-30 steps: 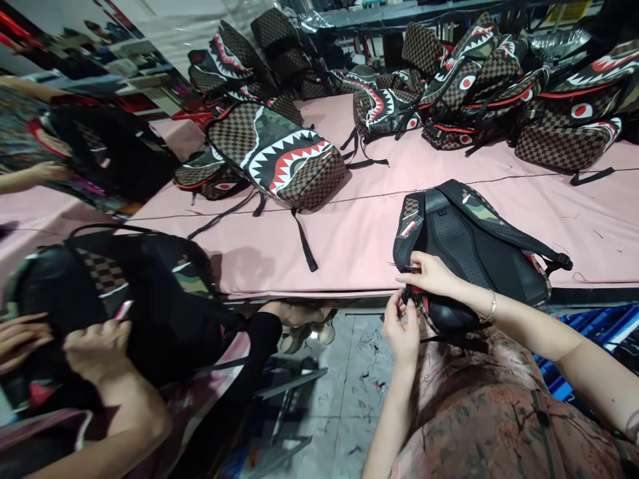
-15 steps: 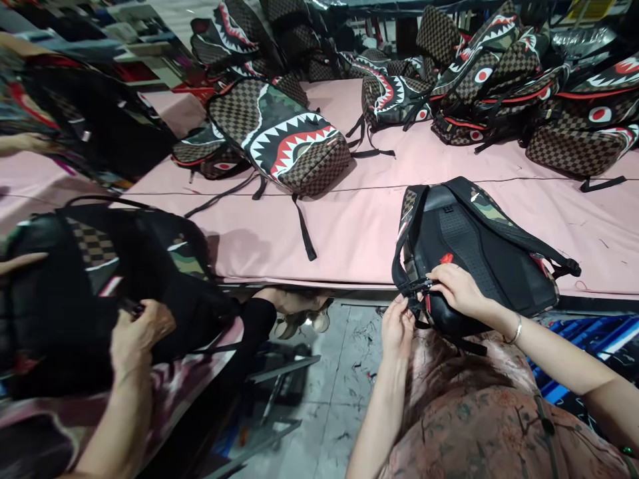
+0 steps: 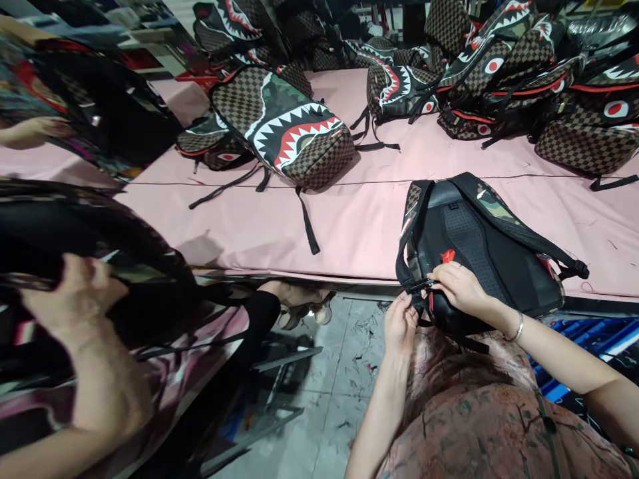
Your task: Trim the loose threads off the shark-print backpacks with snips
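Note:
A black backpack (image 3: 479,246) with camouflage and checkered straps lies back side up at the edge of the pink table, partly over my lap. My left hand (image 3: 401,322) is closed on the black strap (image 3: 418,301) at the bag's lower left corner. Just above it, my right hand (image 3: 459,286) pinches a small dark tool (image 3: 424,285), perhaps thread snips, against the strap. A small red piece (image 3: 448,255) sits on the back panel above my right hand.
Across the pink table (image 3: 239,233) lie a shark-mouth backpack (image 3: 299,133) and a pile of similar bags (image 3: 499,73). At the left, a co-worker's hand (image 3: 74,293) handles a black bag (image 3: 124,266); another person's hand (image 3: 44,130) is behind.
The co-worker's hand and bag at the left have shifted left, and the bag is turned. My hands stay at the strap; the view has moved slightly.

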{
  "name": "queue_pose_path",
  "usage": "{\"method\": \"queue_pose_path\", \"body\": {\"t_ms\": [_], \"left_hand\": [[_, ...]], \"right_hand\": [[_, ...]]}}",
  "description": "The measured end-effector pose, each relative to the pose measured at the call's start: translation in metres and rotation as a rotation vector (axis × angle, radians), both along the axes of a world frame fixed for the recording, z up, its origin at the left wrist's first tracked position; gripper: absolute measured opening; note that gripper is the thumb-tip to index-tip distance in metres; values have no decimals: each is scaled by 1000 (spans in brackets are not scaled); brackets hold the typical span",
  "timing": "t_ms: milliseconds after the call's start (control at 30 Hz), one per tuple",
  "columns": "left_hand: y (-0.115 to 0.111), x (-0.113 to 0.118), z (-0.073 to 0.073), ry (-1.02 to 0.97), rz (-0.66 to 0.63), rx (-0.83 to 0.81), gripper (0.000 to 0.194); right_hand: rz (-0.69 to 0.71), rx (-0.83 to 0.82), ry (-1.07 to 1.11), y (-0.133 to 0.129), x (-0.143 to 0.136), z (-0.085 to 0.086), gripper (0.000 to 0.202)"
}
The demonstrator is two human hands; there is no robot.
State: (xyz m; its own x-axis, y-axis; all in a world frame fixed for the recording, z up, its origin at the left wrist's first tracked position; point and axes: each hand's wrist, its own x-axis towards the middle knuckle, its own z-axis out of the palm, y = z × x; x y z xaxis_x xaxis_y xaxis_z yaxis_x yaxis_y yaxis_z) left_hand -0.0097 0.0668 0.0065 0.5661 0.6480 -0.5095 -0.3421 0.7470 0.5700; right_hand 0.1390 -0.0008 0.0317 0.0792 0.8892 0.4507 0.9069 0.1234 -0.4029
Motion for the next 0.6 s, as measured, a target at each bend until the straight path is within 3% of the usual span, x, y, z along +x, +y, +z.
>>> {"method": "queue_pose_path", "body": {"t_ms": [433,600], "left_hand": [[-5,2,9,29,50,-12,14],[-5,1,7,53,30,-4,19]], "right_hand": [[-12,-38,-150,6,-12,3,20],[-43,3,110,6,-9,-1,18]]}}
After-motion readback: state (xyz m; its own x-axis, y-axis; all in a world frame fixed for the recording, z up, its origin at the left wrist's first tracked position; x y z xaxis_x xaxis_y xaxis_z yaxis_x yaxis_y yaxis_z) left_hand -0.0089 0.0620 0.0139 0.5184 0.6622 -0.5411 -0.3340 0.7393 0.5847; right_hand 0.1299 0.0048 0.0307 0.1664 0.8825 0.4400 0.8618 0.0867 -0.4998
